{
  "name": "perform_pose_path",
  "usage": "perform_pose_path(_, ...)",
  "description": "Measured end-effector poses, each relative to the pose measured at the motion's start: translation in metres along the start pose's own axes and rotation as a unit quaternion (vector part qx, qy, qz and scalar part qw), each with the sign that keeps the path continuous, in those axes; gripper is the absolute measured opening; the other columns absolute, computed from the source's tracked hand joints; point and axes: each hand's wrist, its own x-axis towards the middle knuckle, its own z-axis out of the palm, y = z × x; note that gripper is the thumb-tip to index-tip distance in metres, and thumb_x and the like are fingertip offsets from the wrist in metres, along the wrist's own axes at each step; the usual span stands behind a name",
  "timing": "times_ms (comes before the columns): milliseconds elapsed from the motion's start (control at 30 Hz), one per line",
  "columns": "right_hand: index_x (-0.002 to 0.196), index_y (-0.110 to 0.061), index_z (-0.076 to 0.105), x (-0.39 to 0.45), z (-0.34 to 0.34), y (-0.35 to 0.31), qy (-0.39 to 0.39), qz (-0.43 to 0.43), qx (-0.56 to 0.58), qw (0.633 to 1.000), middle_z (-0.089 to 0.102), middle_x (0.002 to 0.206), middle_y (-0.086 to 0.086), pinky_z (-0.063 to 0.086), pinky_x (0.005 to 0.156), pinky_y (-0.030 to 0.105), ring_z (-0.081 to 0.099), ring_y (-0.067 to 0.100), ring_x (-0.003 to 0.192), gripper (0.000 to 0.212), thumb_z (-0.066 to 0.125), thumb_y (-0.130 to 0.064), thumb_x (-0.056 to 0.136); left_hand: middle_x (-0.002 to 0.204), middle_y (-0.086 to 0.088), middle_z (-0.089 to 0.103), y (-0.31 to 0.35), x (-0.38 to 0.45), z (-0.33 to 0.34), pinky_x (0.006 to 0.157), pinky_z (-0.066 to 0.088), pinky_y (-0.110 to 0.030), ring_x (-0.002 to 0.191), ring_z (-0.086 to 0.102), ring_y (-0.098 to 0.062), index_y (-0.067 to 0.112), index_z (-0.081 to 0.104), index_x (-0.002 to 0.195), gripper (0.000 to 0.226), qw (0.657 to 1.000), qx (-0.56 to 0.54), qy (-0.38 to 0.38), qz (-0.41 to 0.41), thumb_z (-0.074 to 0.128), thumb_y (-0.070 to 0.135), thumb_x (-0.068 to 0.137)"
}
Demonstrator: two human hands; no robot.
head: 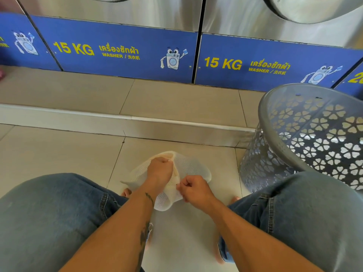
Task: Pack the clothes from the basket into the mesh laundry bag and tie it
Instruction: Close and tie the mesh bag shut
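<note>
White mesh laundry bag (188, 167) is down on the tiled floor (59, 154) between the person's knees, both in blue jeans (49, 209). Left hand (160, 169) is balled into a fist gripping the bag's fabric near the top, and the right hand (193, 190) is curled up tight too, pinching the edge of the bag closer to the body. Grey plastic basket (306, 138) with flower-shaped cutouts sits just to the right, tilted, can't really see anything inside it. Behind it all there's a row of steel washers (121, 14) with blue "15 KG" panels (117, 50).
</note>
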Motion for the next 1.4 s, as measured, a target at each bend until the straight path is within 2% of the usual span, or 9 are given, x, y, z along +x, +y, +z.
perform_pose_path(267,0.078,-0.011,0.064,0.003,-0.015,0.0,-0.092,0.061,-0.014,0.994,0.061,0.075,0.008,0.049,0.061,0.029,0.056,0.016,0.064,0.012,0.062,-0.011,0.09,0.069,0.002,0.059,0.0,0.001,0.001,0.06,0.042,-0.027,0.062,0.051,-0.015,0.015,0.062,0.071,0.018,0.999,0.019,-0.024,0.041,0.065,0.02,0.088)
perform_pose_path(467,0.122,-0.022,0.052,0.013,-0.033,-0.009,0.063,0.128,0.03,0.989,0.058,0.116,0.008,0.049,0.071,0.029,0.06,0.023,0.097,0.04,0.051,-0.004,0.086,0.072,0.006,0.058,0.018,-0.003,-0.003,0.053,0.039,-0.015,0.066,0.05,-0.012,0.012,0.065,0.078,0.012,0.988,0.058,-0.028,0.137,0.061,0.011,0.089)
perform_pose_path(667,0.139,-0.022,0.04,0.024,-0.043,-0.01,0.189,0.145,-0.002,0.971,0.044,0.137,0.008,0.053,0.091,0.041,0.052,0.032,0.119,0.055,0.055,-0.013,0.087,0.073,0.006,0.059,0.045,-0.007,-0.02,0.06,0.042,-0.011,0.061,0.049,-0.005,0.012,0.068,0.082,0.011,0.966,0.07,-0.104,0.227,0.062,0.007,0.09)
perform_pose_path(767,0.143,-0.022,0.039,0.03,-0.036,-0.006,0.175,0.151,0.001,0.973,0.044,0.14,0.009,0.052,0.096,0.044,0.05,0.034,0.122,0.058,0.053,-0.016,0.088,0.081,-0.005,0.066,0.021,-0.002,-0.031,0.069,0.047,-0.026,0.071,0.056,-0.014,0.014,0.065,0.077,0.012,0.977,0.117,-0.09,0.155,0.06,0.011,0.088)
perform_pose_path(900,0.148,-0.024,0.038,0.032,-0.023,0.005,0.113,0.172,-0.042,0.978,0.045,0.141,0.01,0.049,0.1,0.044,0.047,0.035,0.126,0.06,0.052,-0.021,0.089,0.097,-0.017,0.07,-0.043,0.008,-0.051,0.077,0.056,-0.037,0.083,0.065,-0.026,0.003,0.066,0.098,0.021,0.96,0.201,-0.167,-0.1,0.053,0.013,0.085)
perform_pose_path(967,0.15,-0.025,0.036,0.031,-0.021,0.011,0.098,0.189,-0.04,0.976,0.042,0.146,0.01,0.046,0.103,0.044,0.043,0.036,0.131,0.062,0.052,-0.023,0.09,0.109,-0.014,0.066,-0.055,0.005,-0.057,0.084,0.057,-0.044,0.095,0.065,-0.031,0.003,0.057,0.116,0.041,0.956,0.18,-0.124,-0.197,0.054,0.024,0.081)
perform_pose_path(1033,0.151,-0.025,0.034,0.035,-0.021,0.018,0.092,0.208,-0.037,0.973,0.04,0.149,0.01,0.043,0.105,0.045,0.039,0.036,0.134,0.062,0.05,-0.026,0.091,0.134,-0.018,0.05,-0.063,0.012,-0.06,0.099,0.046,-0.055,0.114,0.055,-0.038,0.006,0.027,0.145,0.083,0.961,0.167,-0.048,-0.216,0.049,0.037,0.072)
perform_pose_path(1167,0.151,-0.028,0.032,0.047,-0.016,0.026,0.076,0.23,-0.026,0.97,0.042,0.15,0.008,0.041,0.102,0.044,0.04,0.035,0.134,0.064,0.052,-0.033,0.09,0.154,-0.023,0.023,-0.068,0.021,-0.058,0.111,0.026,-0.061,0.127,0.044,-0.046,0.034,-0.022,0.147,0.105,0.967,0.161,0.019,-0.197,0.05,0.046,0.071)
perform_pose_path(1400,0.155,-0.044,0.012,0.089,-0.002,0.032,0.056,0.213,-0.009,0.975,0.038,0.155,0.009,0.036,0.112,0.056,0.041,0.039,0.138,0.08,0.049,-0.063,0.087,0.161,-0.015,-0.019,-0.077,0.031,-0.028,0.116,0.019,-0.058,0.145,0.013,-0.047,0.045,-0.033,0.142,0.119,0.977,0.126,-0.109,-0.132,0.066,0.056,0.077)
